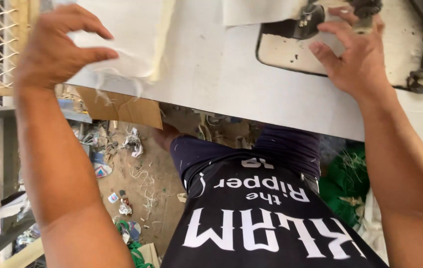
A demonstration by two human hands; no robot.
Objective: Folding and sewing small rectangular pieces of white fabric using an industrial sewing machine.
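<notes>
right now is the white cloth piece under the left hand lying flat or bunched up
Lying flat. The white cloth piece spreads smooth on the white table, frayed threads hanging over its edge. The left hand arches over it, fingers spread.

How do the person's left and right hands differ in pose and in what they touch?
The left hand is clawed, fingers curled over pale cream cloth at the table edge; the right hand lies flatter, fingers spread, reaching the sewing machine's metal plate. Both are bare and rest on the white table.
</notes>
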